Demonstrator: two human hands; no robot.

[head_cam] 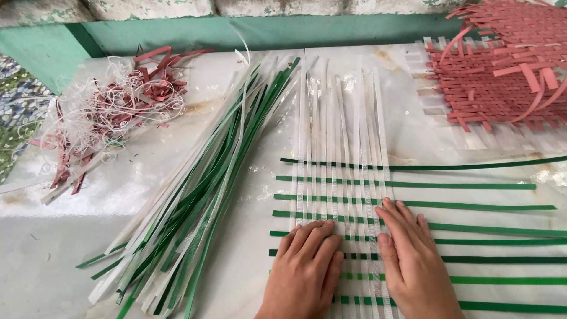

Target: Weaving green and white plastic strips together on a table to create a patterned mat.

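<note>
My left hand [308, 260] lies flat, fingers together, on a weave of white upright strips [339, 130] crossed by green horizontal strips [472, 207]. My right hand [410, 251] presses flat beside it on the same weave, fingertips near the third green strip from the top. Both palms cover the lower part of the woven patch. Neither hand grips anything.
A loose bundle of green and white strips [201, 183] lies diagonally to the left. A heap of red offcuts and white threads [112, 109] sits at the far left. A red and white woven mat [502, 77] lies at the top right. A green wall base [236, 29] runs behind.
</note>
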